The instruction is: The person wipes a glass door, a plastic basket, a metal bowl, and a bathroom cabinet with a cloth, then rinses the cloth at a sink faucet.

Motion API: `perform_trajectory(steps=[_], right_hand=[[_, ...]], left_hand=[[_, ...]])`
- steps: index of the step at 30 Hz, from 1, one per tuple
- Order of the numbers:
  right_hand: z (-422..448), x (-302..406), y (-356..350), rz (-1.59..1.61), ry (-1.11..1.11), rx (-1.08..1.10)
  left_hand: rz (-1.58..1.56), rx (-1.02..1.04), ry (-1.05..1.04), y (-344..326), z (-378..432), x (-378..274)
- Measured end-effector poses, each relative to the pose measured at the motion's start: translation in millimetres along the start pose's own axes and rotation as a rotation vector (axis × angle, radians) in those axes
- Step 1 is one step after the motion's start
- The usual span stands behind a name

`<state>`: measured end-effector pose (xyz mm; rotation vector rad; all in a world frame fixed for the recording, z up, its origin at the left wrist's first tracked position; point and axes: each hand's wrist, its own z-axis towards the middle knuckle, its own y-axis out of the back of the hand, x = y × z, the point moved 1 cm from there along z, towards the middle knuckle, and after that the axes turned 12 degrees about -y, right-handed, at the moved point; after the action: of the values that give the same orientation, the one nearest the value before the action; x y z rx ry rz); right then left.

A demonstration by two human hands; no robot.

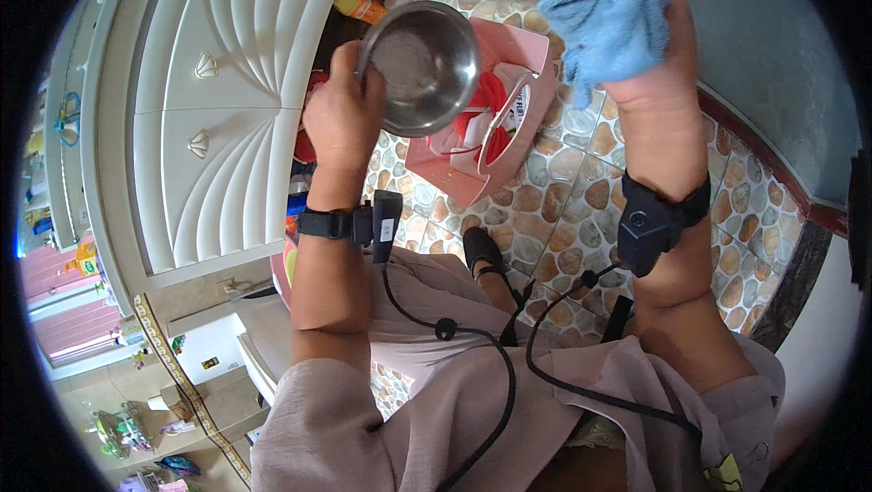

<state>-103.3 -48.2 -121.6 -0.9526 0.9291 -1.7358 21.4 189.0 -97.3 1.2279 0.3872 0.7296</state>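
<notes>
My left hand [347,107] grips the rim of a round stainless steel bowl [426,69], whose shiny inside faces the camera. A light blue cloth [606,15], crumpled and hanging down, is held in my right hand [654,76] at the upper right; most of the fingers are hidden by it. Bowl and cloth are apart. Below the bowl stands a pink plastic basket [535,49] with an oval handle opening, holding red and white items. Both wrists wear black straps with small devices joined by cables.
White cabinet doors [225,110] with shell-shaped handles are at the left. A yellow and orange bottle [360,5] lies beyond the bowl. The floor [565,199] has a pebble pattern; a grey wall [783,49] is on the right. My shoe [482,247] shows below the basket.
</notes>
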Motion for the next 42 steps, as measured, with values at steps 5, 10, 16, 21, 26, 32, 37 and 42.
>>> perform_trajectory(steps=[5, 10, 16, 21, 26, 32, 37, 42], right_hand=[[-5, -10, 46, 0.037, -0.048, -0.037], [-16, -6, 58, -0.920, 0.186, -0.499], [-10, -10, 29, -1.040, 0.176, -0.540], [-15, -8, 36, -0.843, 0.016, -0.486], [-7, -13, 43, -0.259, -0.205, -0.347], [-19, -20, 63, -1.091, -0.675, -0.205], [-20, -19, 65, -0.902, -0.925, -0.100], [-16, -42, 62, -0.951, -0.689, -0.169]], left_hand=[[0.086, 0.244, -0.100, -27, -3, -21], [0.080, 0.357, -0.196, -60, -12, -24], [-0.283, 0.347, -0.092, -56, -9, -36], [-0.165, -0.182, -0.234, -33, 9, 5], [-0.211, -0.161, 0.203, -26, 17, 67], [-0.996, 0.323, 0.386, -50, 9, 49], [-1.109, 0.561, 0.136, -18, 4, 21], [-1.072, 0.706, -0.231, -4, -4, -12]])
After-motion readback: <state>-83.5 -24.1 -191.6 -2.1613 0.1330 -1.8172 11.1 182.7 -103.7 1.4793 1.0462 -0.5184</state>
